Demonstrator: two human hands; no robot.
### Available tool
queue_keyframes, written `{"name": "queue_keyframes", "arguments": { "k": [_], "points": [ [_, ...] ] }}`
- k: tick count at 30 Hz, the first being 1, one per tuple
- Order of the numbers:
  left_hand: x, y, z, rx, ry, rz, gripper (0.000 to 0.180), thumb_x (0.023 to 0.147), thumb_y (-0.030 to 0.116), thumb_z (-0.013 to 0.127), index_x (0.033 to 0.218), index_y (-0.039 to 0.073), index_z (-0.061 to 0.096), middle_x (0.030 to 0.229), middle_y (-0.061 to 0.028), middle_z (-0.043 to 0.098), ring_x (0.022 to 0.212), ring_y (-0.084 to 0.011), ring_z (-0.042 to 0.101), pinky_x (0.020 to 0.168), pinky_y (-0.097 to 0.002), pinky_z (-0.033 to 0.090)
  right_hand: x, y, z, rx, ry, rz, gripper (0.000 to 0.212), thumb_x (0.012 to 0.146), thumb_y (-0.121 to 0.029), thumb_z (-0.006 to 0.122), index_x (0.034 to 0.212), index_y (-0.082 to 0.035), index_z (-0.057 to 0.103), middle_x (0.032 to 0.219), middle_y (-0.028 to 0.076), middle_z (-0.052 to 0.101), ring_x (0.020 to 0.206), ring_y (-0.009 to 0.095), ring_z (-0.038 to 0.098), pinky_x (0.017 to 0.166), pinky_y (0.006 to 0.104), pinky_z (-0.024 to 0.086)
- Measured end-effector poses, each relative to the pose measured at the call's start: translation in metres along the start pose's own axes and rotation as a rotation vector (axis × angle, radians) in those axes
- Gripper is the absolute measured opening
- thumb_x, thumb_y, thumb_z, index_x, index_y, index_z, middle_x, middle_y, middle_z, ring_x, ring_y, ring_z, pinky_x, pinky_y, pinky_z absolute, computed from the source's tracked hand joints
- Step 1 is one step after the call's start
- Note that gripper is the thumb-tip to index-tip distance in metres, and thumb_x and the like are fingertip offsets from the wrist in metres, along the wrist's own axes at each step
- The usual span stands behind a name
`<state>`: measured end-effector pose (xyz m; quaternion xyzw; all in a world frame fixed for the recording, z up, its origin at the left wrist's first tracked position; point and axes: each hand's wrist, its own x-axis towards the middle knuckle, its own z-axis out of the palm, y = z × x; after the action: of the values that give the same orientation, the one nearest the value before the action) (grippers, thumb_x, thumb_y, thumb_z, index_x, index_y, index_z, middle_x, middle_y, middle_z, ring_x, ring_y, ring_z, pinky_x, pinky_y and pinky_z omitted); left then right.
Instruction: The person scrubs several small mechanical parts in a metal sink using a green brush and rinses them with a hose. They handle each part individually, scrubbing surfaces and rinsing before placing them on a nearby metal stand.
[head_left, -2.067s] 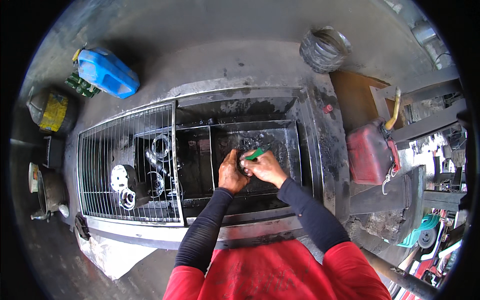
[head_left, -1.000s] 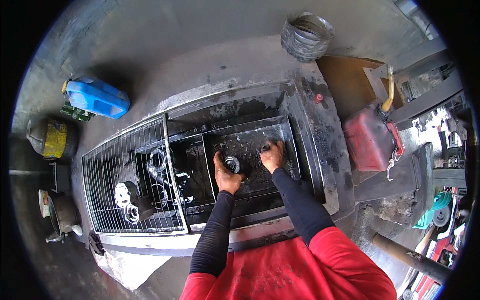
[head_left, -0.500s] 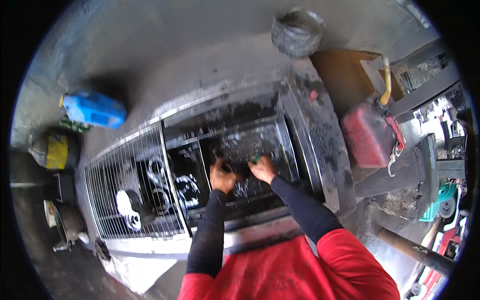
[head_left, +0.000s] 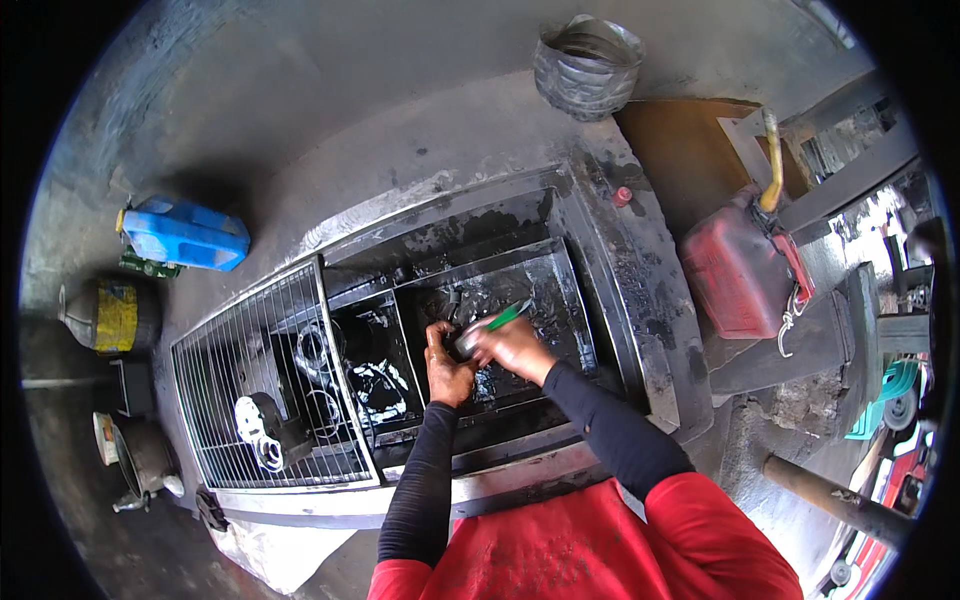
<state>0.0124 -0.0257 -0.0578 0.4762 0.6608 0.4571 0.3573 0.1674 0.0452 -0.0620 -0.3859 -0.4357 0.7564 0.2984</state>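
Note:
My left hand [head_left: 447, 366] is closed round a small, rounded metal part [head_left: 466, 345], mostly covered by my fingers. Pressed close against it, my right hand [head_left: 515, 345] grips what looks like a green-handled brush [head_left: 508, 316]. The handle points up and to the right; its working end is hidden and the fingers are slightly blurred. Both hands are over a dark, wet metal tray [head_left: 560, 290] with shallow murky liquid. A small dark part [head_left: 453, 298] stands in the tray just beyond my left hand.
Left of the tray, a wire rack [head_left: 215, 400] bears metal parts [head_left: 262, 430]. A blue jug [head_left: 190, 234] stands at far left, a cut-down grey container [head_left: 588, 70] at the back. On the right are a red cap [head_left: 622, 196] on the ledge and a red fuel can [head_left: 735, 270].
My right hand has moved left against my left hand, and the brush's green handle shows much more. The left hand has turned slightly, with the part now visible in it.

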Motion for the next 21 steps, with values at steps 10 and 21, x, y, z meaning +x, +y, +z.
{"name": "queue_keyframes", "arguments": {
  "k": [10,21],
  "points": [
    [-0.012,-0.006,-0.021,0.387,-0.154,-0.293,0.096,0.052,0.015,0.094,0.136,0.000,0.052,0.130,-0.0250,0.059,0.123,-0.0391,0.057,0.107,-0.0414,0.046,0.033,0.052,-0.054,-1.190,0.191,-0.206,0.025,0.088,-0.023,0.064,0.098,-0.002,0.069,0.084,0.014,0.071,0.074,0.034,0.066,0.073,0.0423,0.054],
    [-0.019,-0.002,-0.015,0.391,-0.172,-0.305,0.083,0.051,0.019,0.094,0.126,-0.003,0.065,0.118,-0.0229,0.068,0.113,-0.0380,0.065,0.100,-0.0413,0.051,0.024,0.026,-0.028,-0.061,-0.075,0.225,0.024,0.090,-0.022,0.071,0.091,0.002,0.070,0.065,0.011,0.067,0.054,0.024,0.066,0.057,0.0363,0.057]
  ]
}}
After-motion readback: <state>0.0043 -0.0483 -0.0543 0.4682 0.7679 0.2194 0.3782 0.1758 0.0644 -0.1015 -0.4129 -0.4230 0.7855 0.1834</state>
